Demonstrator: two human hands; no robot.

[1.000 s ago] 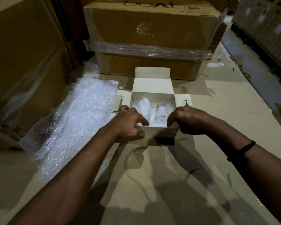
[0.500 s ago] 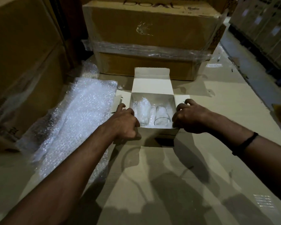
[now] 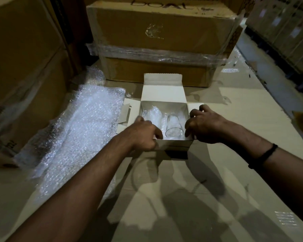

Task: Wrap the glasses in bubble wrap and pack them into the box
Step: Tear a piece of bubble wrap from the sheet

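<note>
Both hands slid outward: L hand [image 3: 143,135] grips box [image 3: 175,144] left wall, R hand [image 3: 205,126] its right edge; glasses [image 3: 175,126] inside

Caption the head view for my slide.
The left hand and right hand grip the open white box of glasses; bubble wrap sheet lies beside it.

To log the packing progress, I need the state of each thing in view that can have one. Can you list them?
white box: open, lid flap back, side flaps out.
glasses: lying inside the box.
bubble wrap sheet: spread out, left of the box.
left hand: grips the box's near left corner.
right hand: grips the box's right wall.
large carton: closed, banded with clear film.
</note>
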